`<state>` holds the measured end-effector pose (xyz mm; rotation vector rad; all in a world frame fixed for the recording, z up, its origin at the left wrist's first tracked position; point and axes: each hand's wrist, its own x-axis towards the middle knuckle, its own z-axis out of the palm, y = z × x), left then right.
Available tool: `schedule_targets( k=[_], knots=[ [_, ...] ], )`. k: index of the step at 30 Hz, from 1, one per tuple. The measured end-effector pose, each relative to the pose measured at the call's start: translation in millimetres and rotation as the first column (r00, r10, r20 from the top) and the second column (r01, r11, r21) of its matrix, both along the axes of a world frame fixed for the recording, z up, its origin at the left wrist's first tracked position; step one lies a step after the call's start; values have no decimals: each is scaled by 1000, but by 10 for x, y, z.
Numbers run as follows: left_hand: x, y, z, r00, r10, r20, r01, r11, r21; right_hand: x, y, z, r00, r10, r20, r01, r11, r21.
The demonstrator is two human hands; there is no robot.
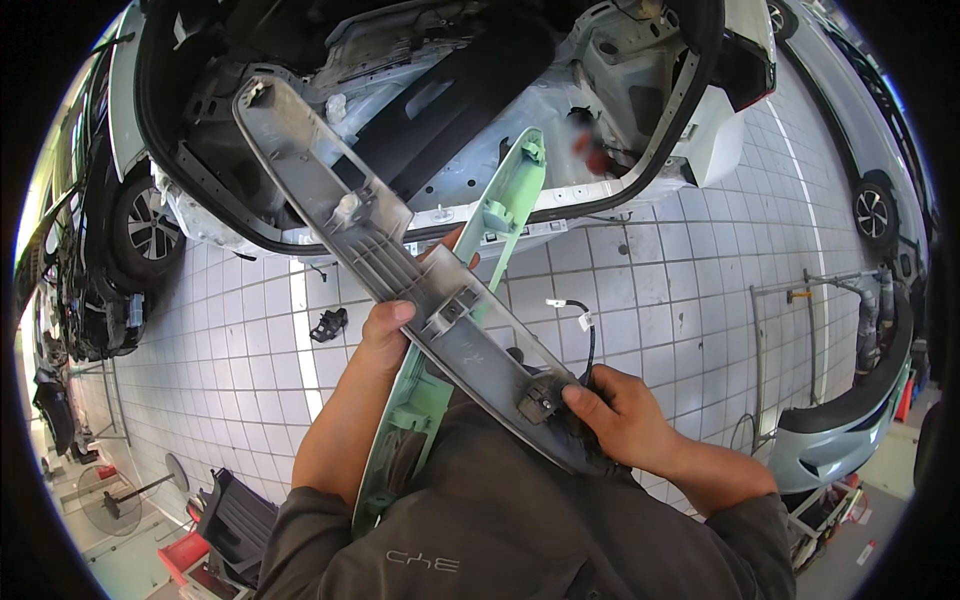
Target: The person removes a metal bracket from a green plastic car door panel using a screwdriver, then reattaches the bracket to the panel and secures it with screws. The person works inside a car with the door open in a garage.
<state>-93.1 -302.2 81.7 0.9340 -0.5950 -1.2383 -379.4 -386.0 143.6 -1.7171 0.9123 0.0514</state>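
Note:
My left hand (pixel 385 335) grips the middle of a long grey plastic trim panel (pixel 330 200), which slants from upper left down to lower right. My right hand (pixel 620 415) holds the panel's lower end, with its thumb on a dark clip (pixel 538 400) and a black cable (pixel 588 340) rising from there to a small white connector. Under the grey panel lies a long pale green trim piece (pixel 505 225), crossing it from upper right to lower left. The green piece's lower end rests against my body.
A stripped white car body (pixel 640 110) with its rear opening stands in front of me on a white tiled floor (pixel 680 290). A small black part (pixel 328 323) lies on the tiles. Another car (pixel 140 230) is at left, a detached bumper (pixel 850 420) at right, a fan (pixel 110 500) lower left.

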Motion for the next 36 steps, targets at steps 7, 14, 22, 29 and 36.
schedule_targets(
  k=[7, 14, 22, 29, 36],
  knots=[
    [-33, 65, 49, 997, 40, -74, -37, 999, 30, -18, 126, -55, 991, -85, 107, 84, 996, 13],
    [57, 153, 38, 988, -1, -152, 3, 1000, 15, 52, 143, -117, 992, -108, 70, 95, 981, 168],
    [277, 278, -169, 996, -81, -23, 82, 997, 10, 274, -50, -21, 928, -90, 362, 154, 976, -153],
    [751, 430, -291, 997, -77, -10, 76, 997, -27, 860, 178, 25, 997, 67, 39, -58, 981, -186],
    [1319, 686, -496, 981, -121, -151, 123, 992, 4, 1446, 531, -212, 994, 61, -93, -58, 998, 33]
  ],
)
